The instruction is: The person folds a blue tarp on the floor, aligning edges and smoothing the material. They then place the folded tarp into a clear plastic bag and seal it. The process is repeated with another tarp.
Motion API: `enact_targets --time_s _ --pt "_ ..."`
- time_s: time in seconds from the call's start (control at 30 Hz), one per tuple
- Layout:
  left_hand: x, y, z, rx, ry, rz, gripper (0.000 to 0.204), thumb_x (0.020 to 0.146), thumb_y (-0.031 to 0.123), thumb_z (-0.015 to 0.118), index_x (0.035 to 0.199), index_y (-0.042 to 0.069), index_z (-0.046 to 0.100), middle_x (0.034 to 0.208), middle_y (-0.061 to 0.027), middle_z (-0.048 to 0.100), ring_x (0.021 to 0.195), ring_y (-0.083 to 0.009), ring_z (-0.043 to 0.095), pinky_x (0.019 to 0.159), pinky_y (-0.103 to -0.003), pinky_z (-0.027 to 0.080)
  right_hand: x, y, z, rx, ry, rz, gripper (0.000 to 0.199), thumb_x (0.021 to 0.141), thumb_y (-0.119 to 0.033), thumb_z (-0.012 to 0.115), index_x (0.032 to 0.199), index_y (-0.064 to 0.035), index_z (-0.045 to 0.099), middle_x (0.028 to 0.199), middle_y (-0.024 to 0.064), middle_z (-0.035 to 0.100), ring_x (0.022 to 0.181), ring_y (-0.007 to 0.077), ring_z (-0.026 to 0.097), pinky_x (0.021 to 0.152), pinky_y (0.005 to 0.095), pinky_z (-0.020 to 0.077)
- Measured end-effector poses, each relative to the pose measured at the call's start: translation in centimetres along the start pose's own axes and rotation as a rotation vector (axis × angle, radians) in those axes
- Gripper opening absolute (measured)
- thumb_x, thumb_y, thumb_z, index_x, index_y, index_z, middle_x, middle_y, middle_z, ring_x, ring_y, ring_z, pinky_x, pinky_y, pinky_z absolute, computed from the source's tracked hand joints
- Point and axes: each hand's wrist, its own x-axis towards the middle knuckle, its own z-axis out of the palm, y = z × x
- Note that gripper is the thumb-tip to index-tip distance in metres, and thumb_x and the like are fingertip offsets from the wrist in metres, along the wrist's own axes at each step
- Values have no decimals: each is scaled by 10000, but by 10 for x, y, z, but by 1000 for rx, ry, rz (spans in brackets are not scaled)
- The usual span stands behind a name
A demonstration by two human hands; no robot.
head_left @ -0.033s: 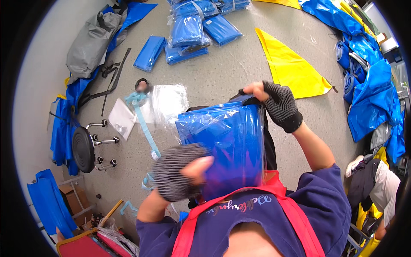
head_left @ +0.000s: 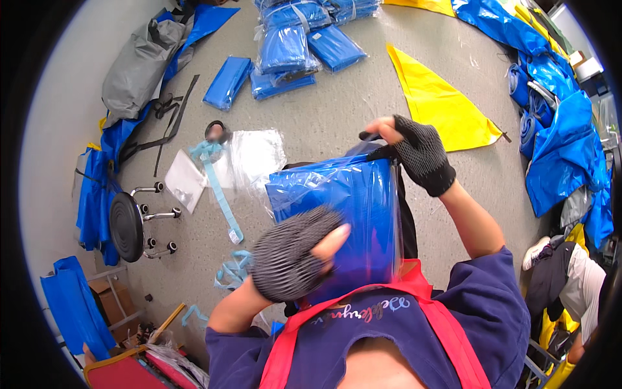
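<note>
A folded blue tarp (head_left: 363,214) in a clear plastic bag lies across my lap. My right hand (head_left: 420,152), in a dark fingerless knit glove, pinches the bag's clear plastic edge at its far right corner and lifts it a little. My left hand (head_left: 291,256), gloved alike and slightly blurred, is closed over the near left part of the package, thumb pointing right. Its fingertips are hidden, so what they hold cannot be made out.
Several bagged blue packages (head_left: 284,48) are stacked ahead. Clear plastic bags (head_left: 258,155) and a pale blue strap (head_left: 220,198) lie on the floor. A wheeled stool (head_left: 126,227) stands left, a yellow sheet (head_left: 447,107) ahead right. At right, another person (head_left: 570,279) bends down.
My left hand has moved right and slightly up over the package. My right hand has shifted slightly up and left, and the bag's edge now stands up at its fingers.
</note>
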Motion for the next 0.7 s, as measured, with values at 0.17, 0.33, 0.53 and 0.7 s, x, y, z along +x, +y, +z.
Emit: enact_targets --time_s 0.17,0.33,0.53,0.7 --pt "27 -12 52 56 -30 -83 487 775 93 647 1243 20 534 1236 -206 547 1162 -401 506 1011 -487 376 26 10 -4 451 -82 181 342 934 -331 544 978 -11 660 896 104 660 768 169 634 623 284 556" --pt "28 -14 59 81 -95 -78 498 780 104 639 1248 -9 515 1267 -226 520 1182 -405 490 1037 -495 347 36 6 -1 240 -41 237 301 921 -287 558 967 -6 655 808 127 675 716 179 656 615 281 551" --pt "26 -13 57 83 -89 -65 506 777 106 644 1246 -27 507 1275 -239 509 1181 -417 486 1041 -504 341 38 -11 -36 -169 -315 -182 550 820 -212 681 1334 -132 502 1217 95 598 884 160 616 797 296 491" --pt "28 -12 59 18 -72 -76 499 781 94 632 1259 15 509 1256 -231 528 1174 -418 492 1029 -507 351 52 11 -37 701 -432 -122 649 789 -263 652 1354 -28 439 1321 177 504 1223 278 493 1027 417 381"
